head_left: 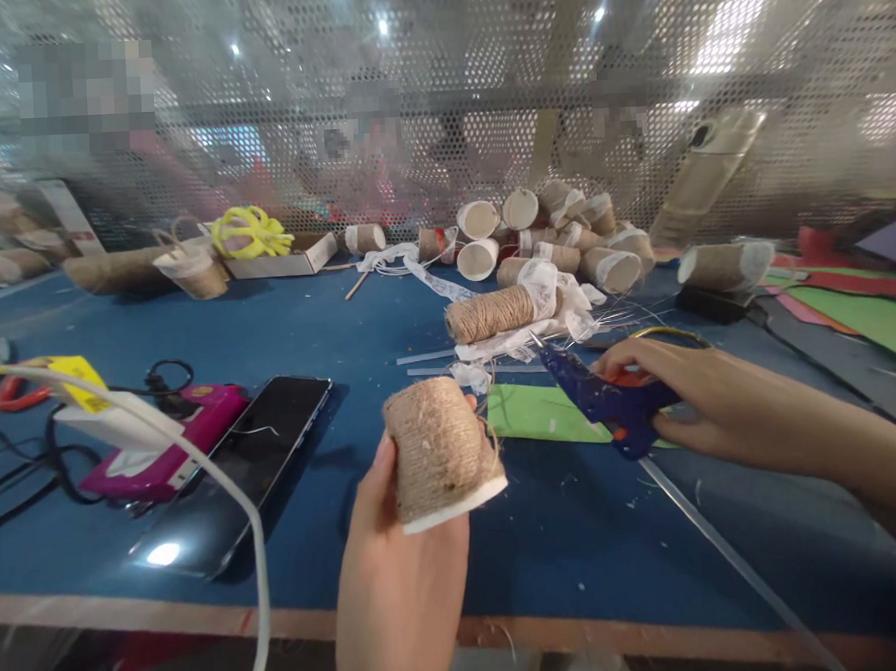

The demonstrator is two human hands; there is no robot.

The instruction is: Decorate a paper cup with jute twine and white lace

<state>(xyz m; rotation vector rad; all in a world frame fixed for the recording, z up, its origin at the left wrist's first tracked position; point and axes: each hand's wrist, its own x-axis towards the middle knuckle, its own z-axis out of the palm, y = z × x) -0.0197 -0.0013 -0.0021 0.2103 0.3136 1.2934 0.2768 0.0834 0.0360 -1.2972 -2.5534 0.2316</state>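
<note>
My left hand (404,573) is closed round a paper cup wrapped in jute twine (435,451), held tilted above the table with its white rim toward me. To the right, my right hand (668,389) grips a dark blue hot glue gun (593,388). The gun's metal nozzle points up and left, apart from the cup. A clear glue stick (737,561) runs out of the gun's back end toward the lower right. Under the nozzle lies a green sheet (538,414). Just beyond it is a roll of jute twine (490,314) beside crumpled white lace.
Several twine-wrapped cups (614,269) are heaped at the back against a perforated metal screen (406,97). On the left are a phone (275,465), a magenta power bank (205,428) and a white cable (257,566). Coloured sheets (859,314) lie at right. Yellow ribbon (251,233) sits in a box.
</note>
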